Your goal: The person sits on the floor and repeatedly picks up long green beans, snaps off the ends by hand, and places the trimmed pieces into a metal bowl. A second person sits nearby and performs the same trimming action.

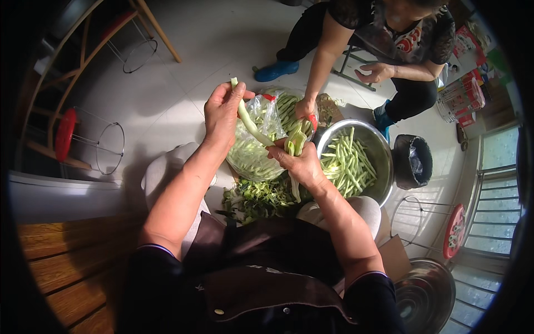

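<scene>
A long pale green bean [253, 126] stretches between my hands over a clear plastic bag of beans [254, 160]. My left hand [223, 115] pinches its upper end between thumb and fingers. Its lower end meets my right hand [303, 163], which also grips several more bean pods [296, 140], some hanging below the palm. Right of that hand stands a steel basin [386, 175] holding a heap of green beans [348, 165]. Leafy green trimmings [256, 200] lie in a pile between my knees.
Opposite me a seated person in blue boots [277, 71] reaches with one hand [306, 108] into the bagged beans. A black-lined bin [412, 163] stands right of the basin. Red-topped stools [66, 134] lie tipped at left and right [454, 231]. A round metal lid or tray [425, 292] is at lower right.
</scene>
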Motion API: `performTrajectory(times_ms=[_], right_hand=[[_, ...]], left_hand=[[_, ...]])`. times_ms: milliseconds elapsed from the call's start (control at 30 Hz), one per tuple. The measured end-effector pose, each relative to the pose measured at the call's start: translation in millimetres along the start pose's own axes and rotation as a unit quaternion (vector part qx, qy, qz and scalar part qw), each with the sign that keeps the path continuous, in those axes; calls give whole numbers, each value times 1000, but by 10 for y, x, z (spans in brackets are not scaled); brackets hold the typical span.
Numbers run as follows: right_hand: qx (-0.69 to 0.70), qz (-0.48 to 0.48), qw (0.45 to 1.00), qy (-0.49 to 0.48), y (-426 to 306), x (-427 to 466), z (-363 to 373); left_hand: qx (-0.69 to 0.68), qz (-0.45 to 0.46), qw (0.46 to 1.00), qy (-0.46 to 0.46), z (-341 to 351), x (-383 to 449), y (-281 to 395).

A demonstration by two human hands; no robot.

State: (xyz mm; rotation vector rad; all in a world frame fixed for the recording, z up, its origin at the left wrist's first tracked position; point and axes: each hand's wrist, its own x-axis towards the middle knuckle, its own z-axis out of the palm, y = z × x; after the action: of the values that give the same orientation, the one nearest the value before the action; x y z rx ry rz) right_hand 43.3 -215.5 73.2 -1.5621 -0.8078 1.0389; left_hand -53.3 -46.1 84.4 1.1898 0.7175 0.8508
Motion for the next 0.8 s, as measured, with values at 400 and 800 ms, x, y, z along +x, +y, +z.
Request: performTrajectory(times_ms=[400,800], right_hand=[[-107,-51,992,32,146,17,-105],[-241,-158,953,94,135,-24,-34]], left_hand=[[67,-125,968,-208,200,-316,-21],[120,-163,929,-309,217,-317,-9]])
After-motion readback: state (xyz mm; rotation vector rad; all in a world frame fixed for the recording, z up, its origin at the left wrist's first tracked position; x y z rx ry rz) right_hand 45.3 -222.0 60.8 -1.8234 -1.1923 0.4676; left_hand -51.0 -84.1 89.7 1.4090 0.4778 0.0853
